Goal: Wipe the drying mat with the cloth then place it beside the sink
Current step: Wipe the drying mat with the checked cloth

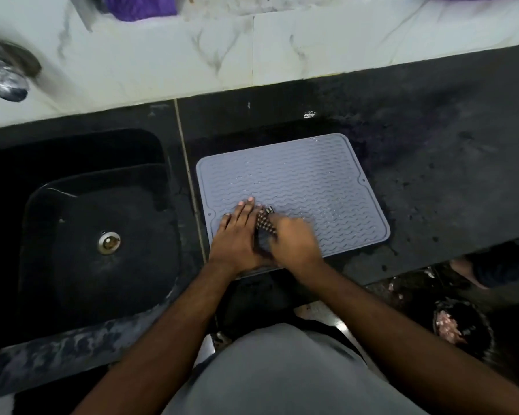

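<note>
On a black stone bench (432,181), just right of the dark sink (81,223), a left hand (237,235) presses flat with straight fingers on a grey ribbed silicone drying mat (306,181) while the blurred right hand (297,244) grips a dark checked cloth (264,227) near the mat's front edge.

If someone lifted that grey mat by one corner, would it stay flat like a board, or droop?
The drying mat would probably droop: it looks thin, lies flush on the counter, and its wavy ridges suggest soft silicone. It is likely light for its size. Glints on its ridges hint at wetness, so it may feel slippery, which could be why the left hand presses it flat.
</note>
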### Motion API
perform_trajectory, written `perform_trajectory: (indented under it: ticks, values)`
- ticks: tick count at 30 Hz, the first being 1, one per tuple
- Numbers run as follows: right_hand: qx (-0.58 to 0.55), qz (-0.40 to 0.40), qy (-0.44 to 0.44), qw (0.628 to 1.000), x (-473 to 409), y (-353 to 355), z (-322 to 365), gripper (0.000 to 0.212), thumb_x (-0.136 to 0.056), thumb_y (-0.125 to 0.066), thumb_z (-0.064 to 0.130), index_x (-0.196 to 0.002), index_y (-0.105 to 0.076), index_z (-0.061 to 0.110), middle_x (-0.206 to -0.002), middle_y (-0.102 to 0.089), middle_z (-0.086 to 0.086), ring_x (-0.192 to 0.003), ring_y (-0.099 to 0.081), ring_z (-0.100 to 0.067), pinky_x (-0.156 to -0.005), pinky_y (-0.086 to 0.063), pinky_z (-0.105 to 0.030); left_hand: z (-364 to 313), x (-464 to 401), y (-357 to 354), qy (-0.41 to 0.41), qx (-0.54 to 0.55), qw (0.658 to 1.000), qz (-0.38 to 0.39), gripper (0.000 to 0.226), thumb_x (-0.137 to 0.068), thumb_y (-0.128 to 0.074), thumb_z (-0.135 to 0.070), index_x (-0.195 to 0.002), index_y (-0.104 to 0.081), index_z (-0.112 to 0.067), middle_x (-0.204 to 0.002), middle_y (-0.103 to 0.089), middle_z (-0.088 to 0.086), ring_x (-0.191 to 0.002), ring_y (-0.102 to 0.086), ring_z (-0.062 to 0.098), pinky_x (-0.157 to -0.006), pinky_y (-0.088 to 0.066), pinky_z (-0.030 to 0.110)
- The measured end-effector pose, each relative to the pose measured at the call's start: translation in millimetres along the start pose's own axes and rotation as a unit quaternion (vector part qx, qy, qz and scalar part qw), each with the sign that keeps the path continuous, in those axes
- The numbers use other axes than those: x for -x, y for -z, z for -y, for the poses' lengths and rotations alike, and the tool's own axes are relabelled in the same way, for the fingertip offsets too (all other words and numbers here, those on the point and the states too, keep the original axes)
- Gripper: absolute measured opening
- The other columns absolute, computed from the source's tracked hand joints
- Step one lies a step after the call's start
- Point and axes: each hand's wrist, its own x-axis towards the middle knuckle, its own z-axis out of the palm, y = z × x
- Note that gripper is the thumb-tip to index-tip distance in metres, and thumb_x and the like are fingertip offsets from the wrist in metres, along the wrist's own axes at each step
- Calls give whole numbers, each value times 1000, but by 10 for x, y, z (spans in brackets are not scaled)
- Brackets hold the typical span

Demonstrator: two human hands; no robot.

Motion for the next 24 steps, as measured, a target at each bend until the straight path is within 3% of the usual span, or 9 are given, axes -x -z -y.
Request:
perform_trajectory:
  ticks: [1,3,5,9,12,14,16,21,24]
  values:
    - [-121,9,-35,992,-8,125,-71,25,-89,-61,9,-114,-67,10,-101,-74,-14,-93,-70,-30,-82,-55,-39,39,36,57,-1,22,1000,5,137,-59,-59,-92,-161,0,-22,-169,5,-3,-155,5,15,-126,-1,42]
    - [-371,23,-107,922,-5,329,-217,18,-89,-64,4,-106,-71,5,-97,-76,-13,-93,-72,-30,-84,-59,-46,160,146,141,11,36,999,-15,141,-54,-49,-102,-161,2,-25,-169,-1,-4,-155,0,13,-126,-4,40]
    - [-454,-6,-122,883,-44,430,-337,21,-90,-64,4,-111,-70,6,-100,-77,-9,-97,-73,-26,-84,-60,-45,297,311,172,32,26,998,-38,140,-54,-47,-103,-161,1,-26,-169,-3,-5,-155,-2,12,-126,-4,39]
    - [-257,-92,4,962,-211,395,-369,43,-90,-61,1,-132,-62,10,-123,-69,-6,-115,-64,-19,-103,-49,-35,401,503,129,48,6,998,-30,135,-61,-63,-90,-162,-5,-20,-169,-4,-2,-155,-6,15,-126,-8,37]
    - [-106,16,167,980,-229,110,-187,56,-90,-53,-4,-142,-55,18,-144,-56,-6,-135,-48,-25,-115,-35,-47,346,433,143,65,-22,997,-21,137,-60,-72,-82,-161,-10,-14,-168,-8,3,-154,-9,18,-125,-8,34]
    - [-12,83,201,976,-131,-187,-91,58,-95,-53,10,-147,-47,35,-157,-40,8,-146,-30,-19,-117,-23,-45,318,407,152,73,-33,997,-14,137,-59,-74,-80,-161,-11,-13,-169,-7,3,-154,-8,18,-126,-6,34]
    - [12,84,207,975,-18,-409,-100,56,-97,-53,24,-149,-41,41,-162,-26,17,-150,-19,-16,-114,-21,-43,315,427,146,83,-29,996,-10,136,-59,-74,-79,-161,-9,-16,-169,-4,0,-154,-5,15,-126,-3,34]
    - [112,100,313,938,15,-294,-539,64,-92,-30,15,-148,-42,42,-160,-29,19,-146,-32,-20,-110,-32,-42,226,420,163,123,-48,991,13,139,-61,-78,-72,-161,-1,-15,-169,2,-2,-155,1,13,-125,3,37]
    - [141,119,371,910,-106,-34,-900,57,-96,-42,11,-142,-52,42,-154,-40,19,-141,-41,-18,-108,-38,-42,113,358,190,151,-71,985,37,140,-63,-83,-65,-160,3,-10,-169,4,3,-155,3,17,-126,2,39]
